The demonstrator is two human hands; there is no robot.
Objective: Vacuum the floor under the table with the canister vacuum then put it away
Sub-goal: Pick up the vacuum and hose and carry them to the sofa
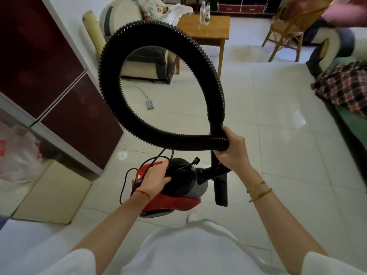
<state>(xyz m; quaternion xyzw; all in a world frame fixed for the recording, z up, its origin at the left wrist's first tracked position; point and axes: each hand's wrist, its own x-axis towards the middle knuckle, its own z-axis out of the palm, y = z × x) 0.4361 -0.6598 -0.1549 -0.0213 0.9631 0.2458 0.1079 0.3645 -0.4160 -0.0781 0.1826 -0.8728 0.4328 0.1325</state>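
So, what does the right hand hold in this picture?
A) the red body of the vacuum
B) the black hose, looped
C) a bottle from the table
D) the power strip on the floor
B: the right hand grips the hose where its loop crosses itself, while the left hand holds the vacuum from above.

Floor [268, 147]: white glossy tiles; a power strip [150, 105] lies on it.
Table [216, 34]: wooden; two bottles [205, 12] stand on it.
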